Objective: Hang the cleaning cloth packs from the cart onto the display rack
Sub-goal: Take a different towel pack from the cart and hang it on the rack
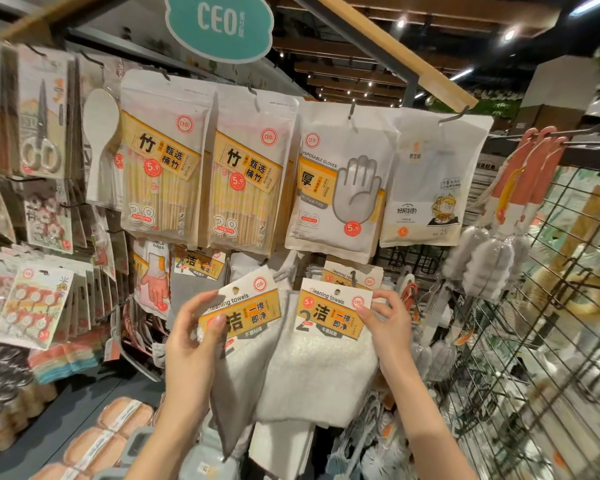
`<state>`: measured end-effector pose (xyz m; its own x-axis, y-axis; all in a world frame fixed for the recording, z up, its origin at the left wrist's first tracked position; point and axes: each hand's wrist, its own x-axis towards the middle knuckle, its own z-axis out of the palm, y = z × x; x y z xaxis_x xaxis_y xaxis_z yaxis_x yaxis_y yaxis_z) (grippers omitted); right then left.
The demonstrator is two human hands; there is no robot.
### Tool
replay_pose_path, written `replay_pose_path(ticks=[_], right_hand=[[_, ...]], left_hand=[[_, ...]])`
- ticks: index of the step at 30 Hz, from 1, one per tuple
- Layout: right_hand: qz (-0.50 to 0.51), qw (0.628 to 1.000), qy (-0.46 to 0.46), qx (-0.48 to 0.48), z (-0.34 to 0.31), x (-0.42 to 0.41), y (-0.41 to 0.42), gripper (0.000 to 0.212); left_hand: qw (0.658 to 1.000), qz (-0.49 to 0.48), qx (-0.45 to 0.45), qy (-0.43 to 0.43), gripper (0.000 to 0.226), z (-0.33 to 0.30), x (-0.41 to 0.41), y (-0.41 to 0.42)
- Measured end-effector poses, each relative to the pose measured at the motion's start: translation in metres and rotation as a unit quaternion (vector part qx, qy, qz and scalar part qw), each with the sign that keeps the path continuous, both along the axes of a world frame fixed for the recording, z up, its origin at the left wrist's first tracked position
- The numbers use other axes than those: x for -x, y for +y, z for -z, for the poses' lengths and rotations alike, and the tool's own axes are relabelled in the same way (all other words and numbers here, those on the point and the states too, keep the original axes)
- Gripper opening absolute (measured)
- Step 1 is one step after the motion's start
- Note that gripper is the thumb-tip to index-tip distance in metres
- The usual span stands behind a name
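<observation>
The left hand [191, 336] pinches a tilted white cleaning-cloth pack with a yellow card header [246, 317], its thumb hiding part of the print. The right hand [387, 327] pinches a second, matching pack [326, 341], which overlaps the first below the hanging glove pouches [340, 188]; the peg behind them is hard to make out.

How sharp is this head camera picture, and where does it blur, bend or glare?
Head view: the two cleaning towel packs, left and right, are sharp and legible; the scissors pack at the left edge and the wire grid panel are smeared; the wooden beam shows wide-angle slant; ceiling lights flare.
</observation>
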<state>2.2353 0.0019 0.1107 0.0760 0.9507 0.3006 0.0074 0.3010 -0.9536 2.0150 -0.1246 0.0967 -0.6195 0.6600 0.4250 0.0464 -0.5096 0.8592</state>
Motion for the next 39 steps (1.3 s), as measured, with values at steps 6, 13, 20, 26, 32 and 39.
replay_pose_path(ticks=[6, 13, 20, 26, 32, 39], right_hand=[[0.056, 0.998, 0.021, 0.004, 0.005, -0.011, 0.021, 0.028], [0.096, 0.995, 0.008, 0.001, 0.014, -0.012, 0.041, 0.022], [0.164, 0.985, -0.049, -0.010, 0.014, -0.005, 0.070, 0.030], [0.186, 0.977, -0.099, -0.020, 0.016, -0.004, 0.087, 0.020], [0.179, 0.976, -0.122, -0.012, 0.021, -0.005, 0.087, 0.014], [0.150, 0.978, -0.143, -0.029, 0.016, -0.011, 0.052, 0.029]], left_hand=[[0.999, -0.036, 0.002, -0.011, 0.023, 0.004, 0.006, 0.001], [0.999, -0.001, 0.015, -0.048, 0.028, 0.005, 0.008, 0.000], [0.999, 0.021, 0.028, -0.015, 0.045, 0.004, 0.008, -0.001], [0.999, 0.049, 0.008, -0.010, 0.046, 0.000, 0.009, -0.003], [0.998, 0.054, 0.003, -0.021, 0.048, 0.001, 0.008, -0.002], [0.997, 0.066, 0.010, -0.030, 0.049, 0.003, 0.004, 0.001]])
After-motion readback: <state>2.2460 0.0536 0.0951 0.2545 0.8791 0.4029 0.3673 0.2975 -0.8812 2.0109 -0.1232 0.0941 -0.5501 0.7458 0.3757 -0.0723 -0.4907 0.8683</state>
